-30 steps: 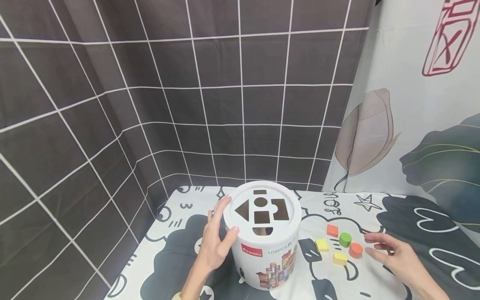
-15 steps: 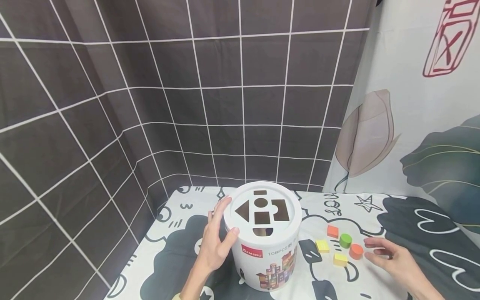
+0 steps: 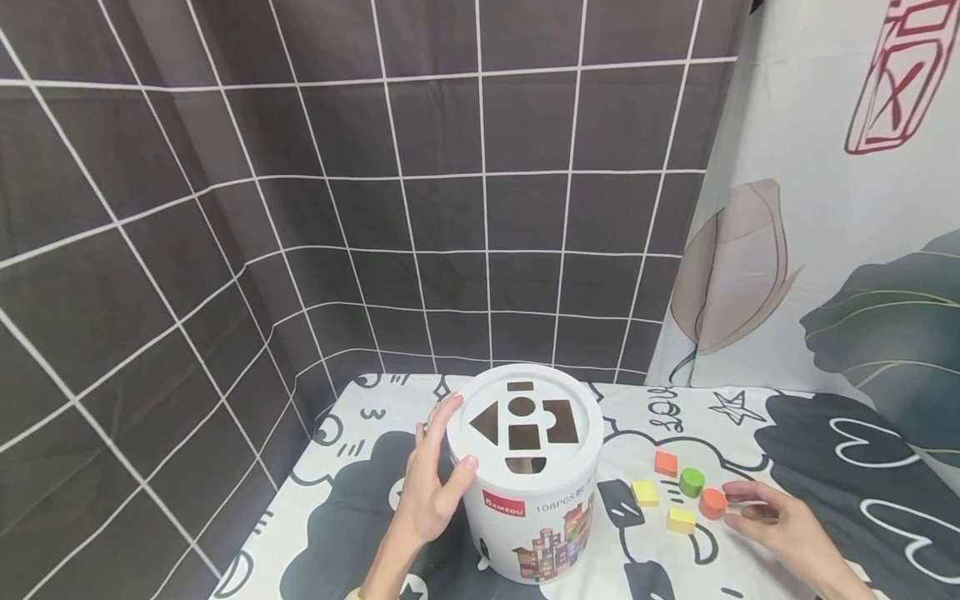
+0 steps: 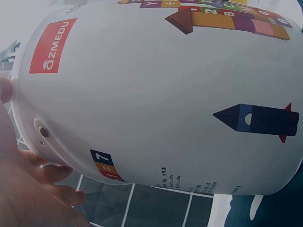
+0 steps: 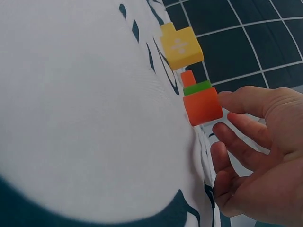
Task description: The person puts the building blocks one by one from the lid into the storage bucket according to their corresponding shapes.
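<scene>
A white round bucket with a printed side stands on the cloth. Several shaped holes are cut in its lid. My left hand rests against the bucket's left side, fingers fairly straight along the rim and thumb near the front of the lid. To the right lie an orange cylinder block, a green cylinder block, a red-orange block and two yellow blocks. Beside the orange cylinder is my right hand, fingertips close to it with loosely bent fingers; whether they touch it I cannot tell.
A patterned black-and-white cloth covers the table. Behind it hangs a dark curtain with white grid lines, joined at the right by a light curtain printed with leaves.
My right hand has moved slightly left, closer to the orange cylinder block. The left hand, bucket and blocks stay in place.
</scene>
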